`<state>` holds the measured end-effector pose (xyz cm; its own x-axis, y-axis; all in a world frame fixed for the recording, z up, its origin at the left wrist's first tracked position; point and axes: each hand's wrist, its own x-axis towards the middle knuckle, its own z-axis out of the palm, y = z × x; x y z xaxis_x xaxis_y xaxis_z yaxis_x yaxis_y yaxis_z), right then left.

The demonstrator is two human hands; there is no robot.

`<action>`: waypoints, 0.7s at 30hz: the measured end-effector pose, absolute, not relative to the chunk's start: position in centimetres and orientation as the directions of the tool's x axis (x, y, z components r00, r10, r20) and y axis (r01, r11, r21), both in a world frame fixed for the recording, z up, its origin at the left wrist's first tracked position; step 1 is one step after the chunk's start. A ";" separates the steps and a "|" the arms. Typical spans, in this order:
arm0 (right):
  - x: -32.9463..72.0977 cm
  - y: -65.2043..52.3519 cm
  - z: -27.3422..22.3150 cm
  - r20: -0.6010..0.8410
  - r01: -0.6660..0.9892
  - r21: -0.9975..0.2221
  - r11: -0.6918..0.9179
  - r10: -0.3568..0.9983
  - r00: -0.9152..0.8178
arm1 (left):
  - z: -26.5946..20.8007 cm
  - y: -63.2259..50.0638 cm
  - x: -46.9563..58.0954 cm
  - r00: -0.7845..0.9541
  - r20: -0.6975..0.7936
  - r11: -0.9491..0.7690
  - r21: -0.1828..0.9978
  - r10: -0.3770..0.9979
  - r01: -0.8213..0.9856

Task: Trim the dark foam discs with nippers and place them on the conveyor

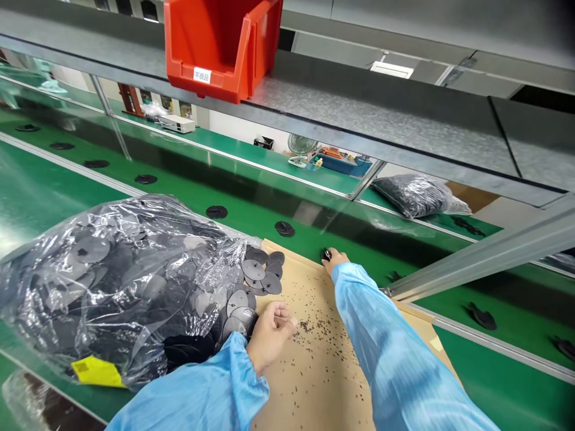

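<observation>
My right hand (336,258) reaches to the edge of the green belt, its fingers closed on a small black part (326,254). Lower down, my left hand (272,332) is over the cardboard sheet (314,371) with its fingers curled in toward the thumb. Whatever it may hold is too small or hidden to make out. Tiny black pieces (321,328) lie scattered on the cardboard to its right. Beside it, flat black discs (254,269) spill from the mouth of a large clear plastic bag (135,269) packed with more of them.
Several black disc parts (284,228) sit spaced out along the green belt (251,221). A metal shelf (359,114) crosses above, carrying a red bin (206,60). At right, a slanted metal post (485,251) stands close to my right arm. Another filled bag (417,194) lies beyond.
</observation>
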<state>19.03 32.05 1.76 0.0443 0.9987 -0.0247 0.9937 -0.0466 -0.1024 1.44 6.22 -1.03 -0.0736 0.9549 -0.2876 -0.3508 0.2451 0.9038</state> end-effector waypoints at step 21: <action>15.3 14.3 6.4 0.291 0.417 -0.851 0.319 0.948 -0.132 | 0.8 5.2 0.6 -0.069 -0.060 0.028 0.914 0.996 -0.404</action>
